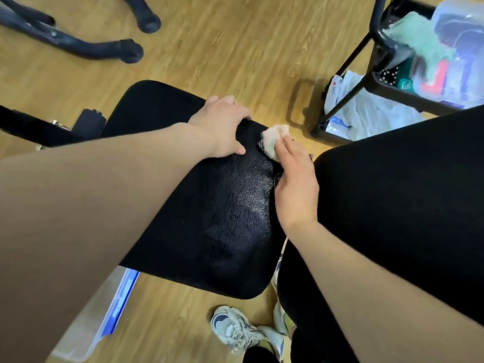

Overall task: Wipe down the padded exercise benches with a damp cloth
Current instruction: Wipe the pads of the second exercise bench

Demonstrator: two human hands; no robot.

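A black padded bench (222, 218) fills the middle of the view, its leather-like surface shiny and wet near the right edge. My left hand (222, 127) rests on the bench's far right corner, fingers curled over the edge. My right hand (296, 184) lies flat along the bench's right side and presses a small pale pink cloth (275, 140) against the edge, the cloth bunched under the fingertips. A second black padded surface (406, 205) rises at the right, beside my right arm.
A black metal cart (377, 74) at the upper right holds a green towel (419, 40) and clear plastic boxes; white plastic bags (366, 111) lie under it. Black equipment legs (78, 45) stand at the upper left. A clear plastic bin (104, 315) sits below the bench. Sneakers (235, 328) are on the wooden floor.
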